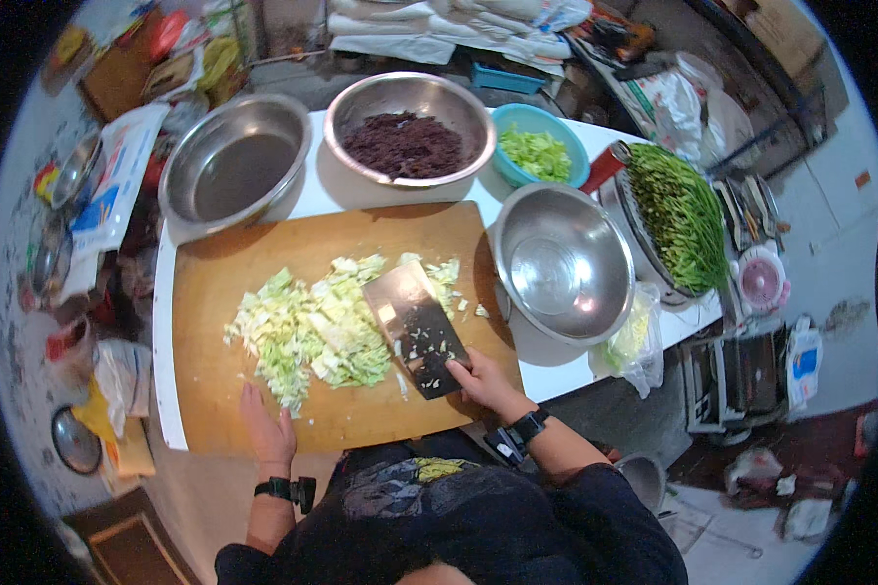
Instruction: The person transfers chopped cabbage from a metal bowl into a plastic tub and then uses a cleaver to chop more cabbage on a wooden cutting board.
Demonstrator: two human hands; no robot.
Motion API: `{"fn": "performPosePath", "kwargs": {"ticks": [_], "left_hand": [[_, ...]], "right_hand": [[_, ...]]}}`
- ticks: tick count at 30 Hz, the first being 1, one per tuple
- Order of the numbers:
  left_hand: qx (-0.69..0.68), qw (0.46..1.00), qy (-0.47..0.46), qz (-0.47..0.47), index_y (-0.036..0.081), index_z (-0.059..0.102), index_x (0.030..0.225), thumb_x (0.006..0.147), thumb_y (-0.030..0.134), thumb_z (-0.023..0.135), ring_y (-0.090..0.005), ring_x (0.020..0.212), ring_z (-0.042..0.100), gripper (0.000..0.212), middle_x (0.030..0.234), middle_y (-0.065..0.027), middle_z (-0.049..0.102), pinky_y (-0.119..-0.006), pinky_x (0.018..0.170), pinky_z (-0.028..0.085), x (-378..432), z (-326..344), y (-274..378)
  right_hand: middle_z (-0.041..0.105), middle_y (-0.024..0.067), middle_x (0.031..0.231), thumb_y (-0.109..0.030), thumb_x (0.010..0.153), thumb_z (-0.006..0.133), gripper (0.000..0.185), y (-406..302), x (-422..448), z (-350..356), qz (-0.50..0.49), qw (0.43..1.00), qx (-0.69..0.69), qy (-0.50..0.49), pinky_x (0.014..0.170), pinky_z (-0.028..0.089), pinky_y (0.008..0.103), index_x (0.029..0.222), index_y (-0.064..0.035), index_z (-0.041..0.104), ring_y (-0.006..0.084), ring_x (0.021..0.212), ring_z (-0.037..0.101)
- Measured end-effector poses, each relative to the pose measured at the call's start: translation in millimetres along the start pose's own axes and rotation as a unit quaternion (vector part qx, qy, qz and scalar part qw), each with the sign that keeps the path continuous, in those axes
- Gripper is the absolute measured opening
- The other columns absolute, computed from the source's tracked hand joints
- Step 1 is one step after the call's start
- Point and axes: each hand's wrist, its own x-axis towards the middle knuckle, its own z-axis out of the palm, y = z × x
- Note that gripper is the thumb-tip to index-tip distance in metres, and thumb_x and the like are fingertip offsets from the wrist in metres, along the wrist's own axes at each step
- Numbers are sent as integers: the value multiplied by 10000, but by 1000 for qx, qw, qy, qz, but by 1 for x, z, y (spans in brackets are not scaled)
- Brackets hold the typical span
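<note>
My right hand grips a broad Chinese cleaver at its lower end. The blade lies tilted nearly flat over the right part of the cabbage, with small scraps stuck to its dark face. Chopped cabbage spreads in a pale green and yellow heap across the wooden cutting board. Some pieces lie beyond and to the right of the blade. My left hand rests near the board's front edge, just below the heap. Its fingers are apart and it holds nothing.
On the white table stand an empty steel bowl, a basin of dark minced filling, a teal bowl of chopped greens and a steel basin. Green chives fill a container at right, near a plastic bag.
</note>
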Motion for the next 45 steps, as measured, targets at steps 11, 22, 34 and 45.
{"fn": "performPosePath", "kwargs": {"ticks": [11, 22, 34, 45], "left_hand": [[42, 998, -54, 18, -46, 224, 1380, 819, 238, 555, -407, 1301, 240, 710, 1416, -259, 251, -464, 1086, 167, 3, 11, -7], [131, 987, -97, -7, -60, 178, 1388, 855, 304, 508, -407, 1316, 193, 725, 1431, -264, 203, -460, 1099, 130, 8, 13, -5], [147, 985, -87, -22, -69, 181, 1382, 840, 274, 542, -393, 1315, 193, 736, 1431, -258, 200, -451, 1096, 145, 11, 9, 6], [134, 988, -73, -8, -58, 231, 1366, 787, 183, 614, -410, 1276, 258, 735, 1403, -259, 255, -460, 1069, 195, 13, 8, 10]], "right_hand": [[546, 44, 617, -297, 914, 532, 320, 21, 13, -5, 106, 977, 174, -61, 384, 412, 254, 1027, 0, 503, 105, 420, 513], [558, 63, 675, -277, 908, 521, 366, 34, 15, -6, 63, 977, 185, -90, 392, 428, 253, 1171, -25, 490, 124, 419, 510], [562, 77, 703, -253, 896, 532, 308, 21, 10, -16, 58, 972, 205, -103, 399, 441, 285, 1106, -29, 513, 143, 453, 516], [571, 82, 675, -261, 890, 555, 367, 29, 17, -12, 94, 971, 191, -114, 404, 445, 278, 1128, 8, 480, 137, 445, 528]]}}
